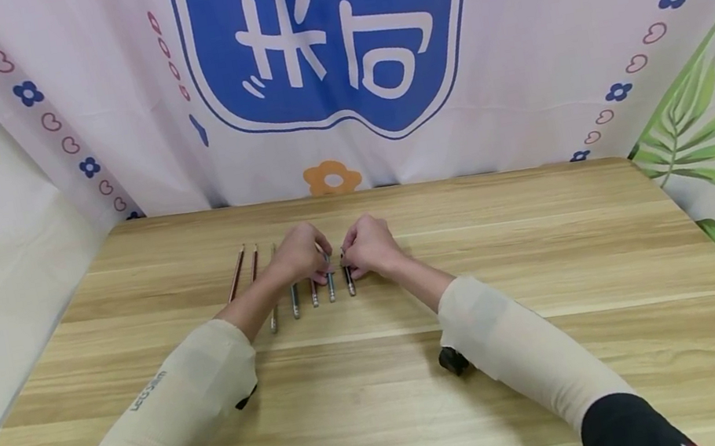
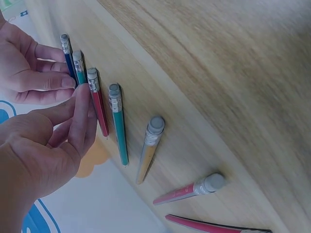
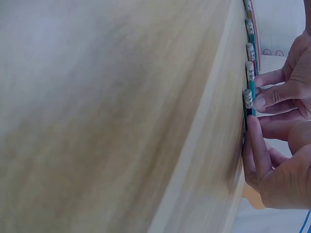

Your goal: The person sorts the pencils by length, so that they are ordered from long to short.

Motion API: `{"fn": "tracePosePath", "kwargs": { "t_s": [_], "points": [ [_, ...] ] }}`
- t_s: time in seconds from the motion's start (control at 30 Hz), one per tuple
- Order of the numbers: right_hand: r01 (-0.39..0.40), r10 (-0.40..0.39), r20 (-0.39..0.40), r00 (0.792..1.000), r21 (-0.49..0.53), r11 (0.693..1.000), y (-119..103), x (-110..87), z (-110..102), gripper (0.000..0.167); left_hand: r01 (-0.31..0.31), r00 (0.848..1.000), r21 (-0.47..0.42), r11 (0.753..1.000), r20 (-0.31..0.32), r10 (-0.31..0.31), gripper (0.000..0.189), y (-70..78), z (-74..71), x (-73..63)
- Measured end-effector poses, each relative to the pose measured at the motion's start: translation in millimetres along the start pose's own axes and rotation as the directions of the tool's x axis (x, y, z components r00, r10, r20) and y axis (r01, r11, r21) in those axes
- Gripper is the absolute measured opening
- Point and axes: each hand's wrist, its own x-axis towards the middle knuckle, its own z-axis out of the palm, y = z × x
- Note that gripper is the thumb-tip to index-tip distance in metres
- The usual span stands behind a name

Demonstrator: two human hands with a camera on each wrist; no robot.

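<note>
Several eraser-topped pencils lie side by side on the wooden table, eraser ends towards me. My left hand pinches a teal pencil, second from the right. Just beside it, my right hand pinches the dark blue pencil at the row's right end. The left wrist view shows my left hand with its fingertips close against the teal pencil. In the right wrist view, the fingers of my right hand cover most of the dark blue pencil below its eraser.
Left of the hands lie a red pencil, another teal pencil, a yellow pencil and two more red pencils. A printed curtain hangs along the table's back edge. White walls flank both sides.
</note>
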Motion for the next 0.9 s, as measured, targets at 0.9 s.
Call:
{"fn": "tracePosePath", "kwargs": {
  "t_s": [0.9],
  "points": [
    [0.105, -0.105, 0.008, 0.994, -0.066, 0.992, 35, -46.5, -82, 0.015, -0.068, 0.996, -0.04, 0.997, -0.053, 0.066, 0.032, -6.1, -20.1, -14.5]
  ]
}}
